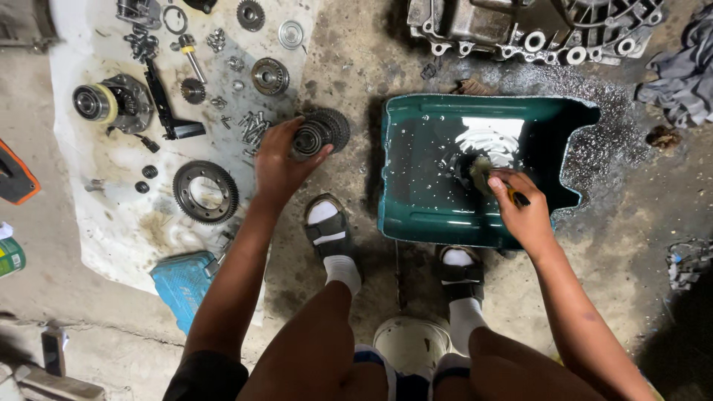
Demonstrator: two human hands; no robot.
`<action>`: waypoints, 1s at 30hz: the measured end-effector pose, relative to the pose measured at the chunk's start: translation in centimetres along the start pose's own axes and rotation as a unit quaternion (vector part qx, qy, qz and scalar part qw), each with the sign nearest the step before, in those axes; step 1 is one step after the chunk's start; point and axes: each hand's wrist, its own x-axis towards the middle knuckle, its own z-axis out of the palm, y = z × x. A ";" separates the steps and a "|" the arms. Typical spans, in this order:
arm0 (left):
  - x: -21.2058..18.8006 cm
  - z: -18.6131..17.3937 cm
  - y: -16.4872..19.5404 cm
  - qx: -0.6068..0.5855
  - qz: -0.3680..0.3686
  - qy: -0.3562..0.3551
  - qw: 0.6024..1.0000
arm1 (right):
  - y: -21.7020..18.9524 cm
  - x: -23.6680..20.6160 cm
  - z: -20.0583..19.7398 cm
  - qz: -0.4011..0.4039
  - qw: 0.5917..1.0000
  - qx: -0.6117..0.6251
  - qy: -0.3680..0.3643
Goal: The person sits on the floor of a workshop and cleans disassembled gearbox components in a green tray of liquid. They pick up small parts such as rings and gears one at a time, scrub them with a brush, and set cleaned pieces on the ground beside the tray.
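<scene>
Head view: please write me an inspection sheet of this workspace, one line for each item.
Surface: stained concrete floor, wet beside the green tub; a dirty white sheet lies at the left.
Job's things: a gear cluster at the sheet's edge; a brush in the tub's dark liquid.
Clutter: ring gear, bearing hub, loose bolts, small gears, blue case.
Grips: left hand closed on the gear cluster; right hand closed on the brush.
Cables: nothing seen.
Surroundings: metal housing at the top, grey rag at the right, white bucket between the person's sandalled feet.
</scene>
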 end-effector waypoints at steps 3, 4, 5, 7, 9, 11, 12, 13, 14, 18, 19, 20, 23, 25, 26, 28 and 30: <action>0.7 -0.3 0.6 0.006 -0.010 0.017 1.000 | -0.3 -0.3 0.0 0.003 1.000 -0.012 -0.006; 0.9 -0.5 0.8 0.010 -0.012 0.020 1.000 | -0.4 -0.4 0.0 0.012 1.000 -0.018 -0.008; 1.1 -0.9 1.1 0.018 -0.002 0.028 0.999 | -0.5 -0.6 0.0 0.019 0.999 -0.023 -0.013; 1.3 -1.9 1.7 0.037 0.010 0.046 0.998 | -0.3 -0.6 -0.2 0.024 0.999 -0.017 -0.012; 1.2 -3.4 2.6 0.017 -0.040 0.045 0.998 | 0.0 -0.4 -0.5 0.026 0.999 -0.015 -0.012; 1.9 -4.4 3.5 -0.090 -0.104 0.044 0.989 | 0.7 0.5 -1.0 0.010 1.000 -0.009 0.004; 1.9 -5.2 3.8 -0.189 -0.142 0.041 0.971 | 1.0 0.6 -1.0 0.000 0.999 -0.017 0.030; 2.2 -5.6 4.4 -0.286 -0.181 0.034 0.940 | 1.5 1.0 -1.2 -0.008 0.998 -0.027 0.054; 2.5 -6.0 4.7 -0.354 -0.205 -0.011 0.913 | 2.0 1.0 -1.3 -0.013 0.997 -0.037 0.073; 4.1 -3.5 6.8 -0.460 -0.284 -0.185 0.821 | 4.3 1.2 -0.3 -0.044 0.985 -0.152 0.070; 4.1 -2.0 7.7 -0.448 -0.299 -0.231 0.810 | 4.8 1.1 0.1 -0.054 0.980 -0.185 0.054; 4.1 0.0 8.6 -0.474 -0.278 -0.275 0.789 | 5.4 1.2 0.8 -0.071 0.972 -0.212 0.071; 3.2 6.4 11.3 -0.375 -0.297 -0.397 0.784 | 6.6 0.9 3.1 -0.085 0.942 -0.318 0.061; 2.6 10.9 12.3 -0.353 -0.278 -0.440 0.778 | 6.7 0.2 4.7 -0.099 0.909 -0.405 0.015; 2.4 13.3 12.6 -0.351 -0.276 -0.453 0.772 | 6.7 0.0 5.1 -0.127 0.908 -0.400 0.001; 2.2 18.3 12.8 -0.411 -0.314 -0.423 0.744 | 6.7 -0.1 5.5 -0.188 0.902 -0.387 -0.019; 1.5 22.7 12.8 -0.452 -0.370 -0.356 0.729 | 6.6 -0.1 5.2 -0.159 0.958 -0.237 0.005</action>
